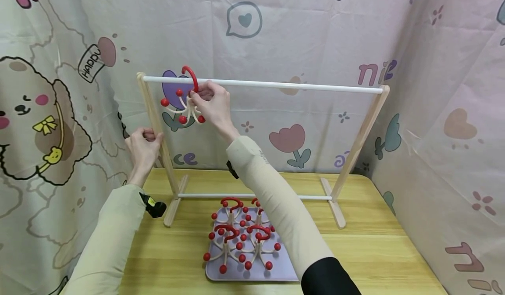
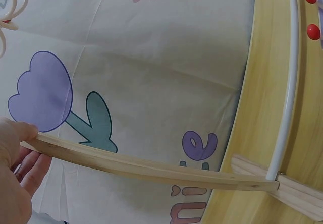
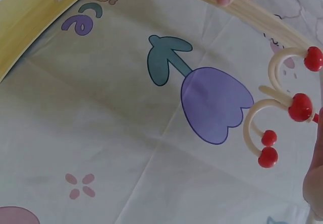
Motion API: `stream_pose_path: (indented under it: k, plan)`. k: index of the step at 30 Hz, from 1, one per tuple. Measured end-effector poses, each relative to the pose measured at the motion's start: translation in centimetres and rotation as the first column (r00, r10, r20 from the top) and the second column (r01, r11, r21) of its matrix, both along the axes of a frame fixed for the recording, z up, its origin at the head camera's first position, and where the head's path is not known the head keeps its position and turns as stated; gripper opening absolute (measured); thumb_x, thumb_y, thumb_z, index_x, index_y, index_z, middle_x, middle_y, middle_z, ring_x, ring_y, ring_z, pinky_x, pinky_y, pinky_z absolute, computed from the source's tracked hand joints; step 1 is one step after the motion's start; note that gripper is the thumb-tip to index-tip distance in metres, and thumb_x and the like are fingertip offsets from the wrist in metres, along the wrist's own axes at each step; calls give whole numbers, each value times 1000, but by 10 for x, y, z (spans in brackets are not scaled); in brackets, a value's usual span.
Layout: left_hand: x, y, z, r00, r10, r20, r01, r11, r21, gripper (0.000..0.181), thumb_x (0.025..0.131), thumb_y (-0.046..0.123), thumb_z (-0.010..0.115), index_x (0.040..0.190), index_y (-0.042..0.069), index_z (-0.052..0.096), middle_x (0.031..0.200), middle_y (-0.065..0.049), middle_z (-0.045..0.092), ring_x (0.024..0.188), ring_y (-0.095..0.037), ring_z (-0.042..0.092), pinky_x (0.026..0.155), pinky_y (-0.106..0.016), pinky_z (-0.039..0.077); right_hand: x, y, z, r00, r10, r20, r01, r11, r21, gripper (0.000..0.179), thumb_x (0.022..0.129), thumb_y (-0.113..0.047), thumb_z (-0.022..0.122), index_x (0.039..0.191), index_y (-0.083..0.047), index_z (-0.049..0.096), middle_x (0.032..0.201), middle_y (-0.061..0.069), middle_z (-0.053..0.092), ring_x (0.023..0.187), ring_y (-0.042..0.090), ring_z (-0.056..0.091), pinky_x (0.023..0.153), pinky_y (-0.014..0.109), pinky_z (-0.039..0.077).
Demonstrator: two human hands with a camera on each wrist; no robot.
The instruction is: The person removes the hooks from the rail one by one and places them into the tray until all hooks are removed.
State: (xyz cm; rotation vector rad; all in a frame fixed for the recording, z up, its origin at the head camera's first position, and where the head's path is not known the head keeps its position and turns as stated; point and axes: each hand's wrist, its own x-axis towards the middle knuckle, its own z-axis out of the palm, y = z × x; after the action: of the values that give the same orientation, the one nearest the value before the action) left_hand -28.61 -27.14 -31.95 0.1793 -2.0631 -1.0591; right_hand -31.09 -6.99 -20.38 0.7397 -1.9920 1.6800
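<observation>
My right hand (image 1: 215, 104) pinches a small octopus-shaped hanger just below its red hook (image 1: 193, 75). The hanger's cream arms, tipped with red balls (image 3: 301, 107), hang beneath the fingers. Its hook rises above the white top bar (image 1: 284, 85) near the bar's left end; whether it touches the bar I cannot tell. My left hand (image 1: 143, 152) grips the left wooden upright (image 2: 126, 163) of the rack, thumb on one side and fingers on the other. In the right wrist view only an edge of the right hand shows.
A lilac tray (image 1: 276, 274) in front of the rack bears several more such hangers (image 1: 225, 249). The rack's right upright (image 1: 360, 139), feet (image 1: 333, 203) and lower white bar (image 1: 311, 197) stand on the wooden table (image 1: 378, 251). Printed curtains (image 1: 252, 40) enclose the back and sides.
</observation>
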Motion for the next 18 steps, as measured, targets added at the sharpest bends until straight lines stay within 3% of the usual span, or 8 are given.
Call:
stream_pose_path:
  k: [5,10,14,18]
  plan:
    - [0,0,1,1000,15,7,-15,1000,-8,25,91,11,71,103,-10,68,95,-29,72,70,8,43,89,-25,35,1,11,-4,995,66,69,-63,997,-40,12,93,-3,67,103,3,68,100,19,76,86,21,76,77,19,59]
    - [2,-1,0,1000,22,11,-21,1000,-17,25,91,13,70,102,-9,68,94,-28,72,65,17,38,81,-18,33,4,22,-11,988,137,69,-131,988,-79,12,91,-2,69,100,5,67,100,22,76,84,24,76,80,25,60]
    - [2,-1,0,1000,23,9,-23,1000,-19,25,91,13,71,101,-9,68,94,-29,72,71,7,44,83,-18,31,9,36,-18,981,182,72,-177,982,-65,12,91,-2,70,100,5,67,101,24,75,83,26,76,80,27,60]
    - [1,0,0,1000,17,6,-17,1000,-11,25,91,13,70,102,-10,68,95,-30,71,85,-20,57,88,-23,33,13,53,-27,966,237,101,-230,970,-75,10,90,1,69,99,5,66,101,24,76,85,31,76,82,34,61]
